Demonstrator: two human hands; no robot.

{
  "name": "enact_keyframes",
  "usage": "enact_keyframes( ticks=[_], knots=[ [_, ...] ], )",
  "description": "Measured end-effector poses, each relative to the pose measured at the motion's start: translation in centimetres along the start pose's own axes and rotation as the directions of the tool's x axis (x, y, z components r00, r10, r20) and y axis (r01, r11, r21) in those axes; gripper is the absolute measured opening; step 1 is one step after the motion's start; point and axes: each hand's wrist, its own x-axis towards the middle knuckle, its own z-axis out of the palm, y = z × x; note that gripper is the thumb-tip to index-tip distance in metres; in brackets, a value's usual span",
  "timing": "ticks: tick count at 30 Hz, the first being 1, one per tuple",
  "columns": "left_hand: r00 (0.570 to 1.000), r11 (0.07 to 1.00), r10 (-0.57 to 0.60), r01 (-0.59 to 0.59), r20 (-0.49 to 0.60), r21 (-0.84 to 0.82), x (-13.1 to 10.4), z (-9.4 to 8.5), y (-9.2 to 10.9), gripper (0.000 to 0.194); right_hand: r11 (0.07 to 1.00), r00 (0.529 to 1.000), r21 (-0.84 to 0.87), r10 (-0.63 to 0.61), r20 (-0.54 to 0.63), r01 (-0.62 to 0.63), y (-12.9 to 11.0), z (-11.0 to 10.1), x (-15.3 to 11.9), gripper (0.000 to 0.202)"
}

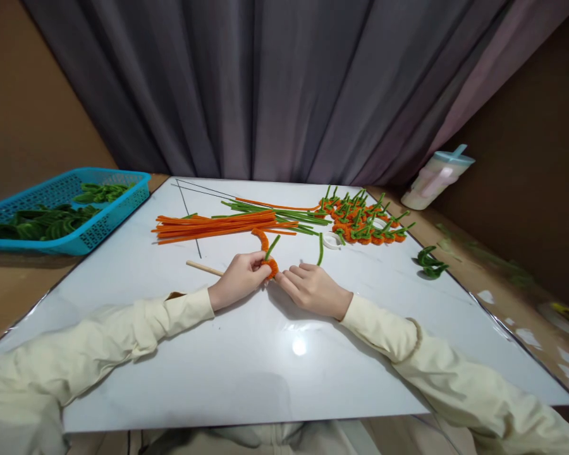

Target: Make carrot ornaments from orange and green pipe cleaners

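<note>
In front of me my left hand (243, 277) is closed, pinching a small coil of orange pipe cleaner (271, 268) with a green pipe-cleaner stem (272, 248) poking up from it. A loose curved orange end (260, 237) rises behind the fingers. My right hand (310, 289) has its fingers curled, and its fingertips meet the lower right edge of the coil. A thin wooden stick (203, 268) extends from under my left hand. Just behind my right knuckles a short green pipe cleaner (320, 249) shows; whether that hand touches it I cannot tell.
Bundles of orange pipe cleaners (215, 226) and green pipe cleaners (284, 213) lie farther back. Many orange pieces with green stems (360, 221) cluster beside a white ring (332, 240). A blue basket (88, 237) stands left, curled green pieces (431, 262) and a tumbler (436, 180) right.
</note>
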Motion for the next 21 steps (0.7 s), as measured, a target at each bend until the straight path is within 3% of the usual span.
enact_keyframes(
  ticks=[10,14,21],
  knots=[
    [0.997,0.980,0.071,-0.065,0.026,-0.189,-0.9,0.0,0.7,0.006,0.981,0.995,0.176,0.090,-0.047,-0.080,1.1,0.4,-0.4,0.022],
    [0.996,0.990,0.056,-0.065,-0.075,-0.124,-0.6,-0.1,0.5,0.022,0.950,0.982,0.273,0.176,-0.064,-0.152,1.1,-0.1,-0.2,0.015],
    [0.976,0.994,0.107,-0.107,-0.189,0.009,-0.5,-0.1,-0.1,0.018,0.937,0.956,0.219,0.288,-0.048,-0.271,0.4,-0.2,0.5,0.020]
  ],
)
